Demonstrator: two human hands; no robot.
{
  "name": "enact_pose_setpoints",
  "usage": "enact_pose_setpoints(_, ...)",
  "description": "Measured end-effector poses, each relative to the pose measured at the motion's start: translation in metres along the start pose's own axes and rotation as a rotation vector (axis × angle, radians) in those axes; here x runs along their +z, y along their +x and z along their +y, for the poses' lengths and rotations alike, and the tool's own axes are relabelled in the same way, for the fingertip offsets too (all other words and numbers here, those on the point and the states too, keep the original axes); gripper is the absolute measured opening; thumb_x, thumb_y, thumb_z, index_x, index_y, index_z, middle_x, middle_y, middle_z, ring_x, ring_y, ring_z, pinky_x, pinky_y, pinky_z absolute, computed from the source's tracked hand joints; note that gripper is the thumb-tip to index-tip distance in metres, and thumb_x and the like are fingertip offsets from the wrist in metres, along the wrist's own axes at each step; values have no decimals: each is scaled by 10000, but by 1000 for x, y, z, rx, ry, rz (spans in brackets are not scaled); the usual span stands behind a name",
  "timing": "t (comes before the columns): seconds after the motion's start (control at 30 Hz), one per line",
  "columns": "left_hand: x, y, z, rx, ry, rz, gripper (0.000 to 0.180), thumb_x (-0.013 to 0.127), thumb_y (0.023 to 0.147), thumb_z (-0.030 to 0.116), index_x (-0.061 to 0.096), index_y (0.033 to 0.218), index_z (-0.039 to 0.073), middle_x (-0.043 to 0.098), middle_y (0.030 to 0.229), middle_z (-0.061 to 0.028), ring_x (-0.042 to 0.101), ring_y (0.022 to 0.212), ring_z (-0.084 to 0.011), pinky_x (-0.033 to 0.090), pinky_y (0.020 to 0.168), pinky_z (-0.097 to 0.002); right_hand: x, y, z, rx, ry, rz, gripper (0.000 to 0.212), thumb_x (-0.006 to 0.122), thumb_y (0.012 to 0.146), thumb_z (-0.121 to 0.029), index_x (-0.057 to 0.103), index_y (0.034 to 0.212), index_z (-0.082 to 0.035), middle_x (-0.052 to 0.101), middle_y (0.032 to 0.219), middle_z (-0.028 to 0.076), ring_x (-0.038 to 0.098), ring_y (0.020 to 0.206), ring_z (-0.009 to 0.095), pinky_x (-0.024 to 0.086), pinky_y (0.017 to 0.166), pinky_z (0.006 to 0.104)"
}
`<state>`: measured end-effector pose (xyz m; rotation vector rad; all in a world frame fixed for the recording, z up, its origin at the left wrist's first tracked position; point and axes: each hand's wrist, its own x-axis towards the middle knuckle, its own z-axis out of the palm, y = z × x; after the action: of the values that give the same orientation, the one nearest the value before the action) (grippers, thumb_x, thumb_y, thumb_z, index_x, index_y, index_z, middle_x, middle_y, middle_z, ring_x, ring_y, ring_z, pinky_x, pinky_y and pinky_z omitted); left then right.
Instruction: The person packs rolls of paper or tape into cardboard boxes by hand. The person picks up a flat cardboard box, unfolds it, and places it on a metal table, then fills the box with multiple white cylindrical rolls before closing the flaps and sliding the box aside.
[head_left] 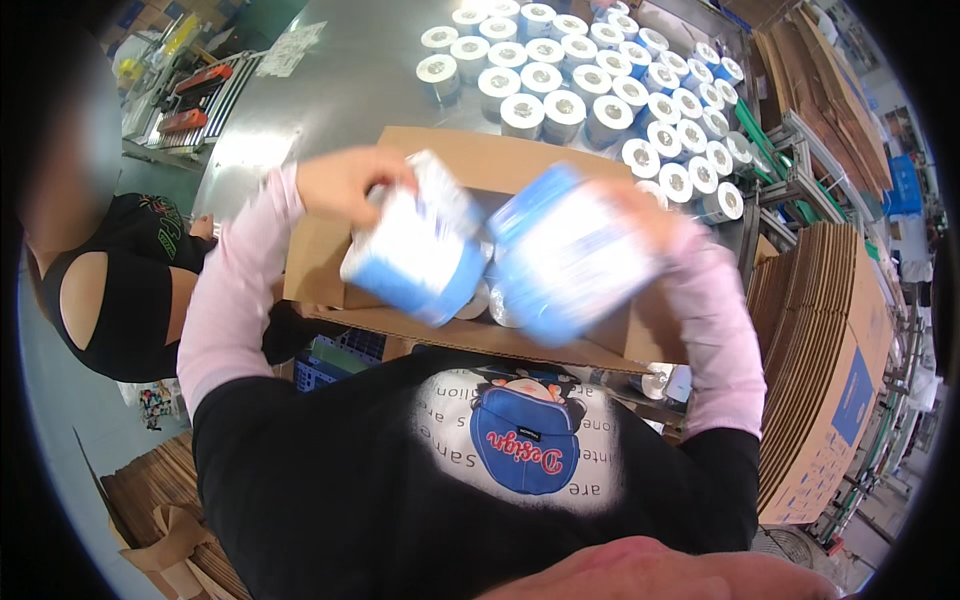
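Observation:
My left hand (352, 186) is closed on a white-and-blue wrapped paper roll (425, 255), held tilted over an open cardboard box (450, 150). A further white wrapped piece stands against its far side; whether it is a separate roll I cannot tell. My right hand (640, 215) is smeared by motion and grips a second wrapped paper roll (575, 260), also tilted above the box. This one is blurred too. Between and below them, the pale ends of other rolls (474, 303) show inside the box. Most of the box's inside is hidden by what I hold.
Many upright wrapped rolls (541, 78) stand on the metal table (300, 105) at the far side. Stacked flat cartons (815, 370) rise at the right, beside a conveyor frame with green strips (765, 150). A person in black (130, 290) is close at the left.

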<state>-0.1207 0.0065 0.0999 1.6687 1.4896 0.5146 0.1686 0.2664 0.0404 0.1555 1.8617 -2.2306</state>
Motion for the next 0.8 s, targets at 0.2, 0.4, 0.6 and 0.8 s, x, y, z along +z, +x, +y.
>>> enact_pose_setpoints(0.2, 117, -47, -97, -107, 656, -7, 312, 698, 637, 155, 670, 941, 92, 603, 981, -153, 544, 1004, -335, 446, 884, -421, 170, 118, 80, -91, -1290, 129, 434, 650, 710, -321, 653, 1092, -116, 552, 1086, 227, 491, 1098, 387, 388, 916, 465)
enact_pose_setpoints(0.4, 41, 49, -73, -339, -138, -215, 320, 673, 770, 171, 658, 1079, 86, 657, 931, -108, 618, 822, -209, 496, 778, -313, 105, 82, 44, -327, -1087, 152, 412, 623, 796, -225, 602, 1192, -114, 614, 1128, 139, 570, 1065, 316, 425, 922, 452)
enact_pose_setpoints(0.6, -27, 235, -153, -283, 268, 303, 369, 656, 794, 203, 626, 1153, 128, 655, 1049, -141, 618, 981, -268, 474, 889, -359, -91, -5, 97, 27, -997, 1074, 304, 637, 780, -170, 665, 1074, -98, 651, 1078, 116, 566, 1063, 316, 438, 940, 419)
enact_pose_setpoints(0.8, -1, 333, -287, -726, 384, 251, 668, 705, 735, 481, 512, 1316, 215, 526, 1324, -171, 490, 1226, -337, 394, 1026, -406, -186, 1, 206, 524, -1243, 847, 392, 659, 767, -260, 635, 1149, -175, 552, 1171, 166, 455, 1179, 365, 366, 1006, 491)
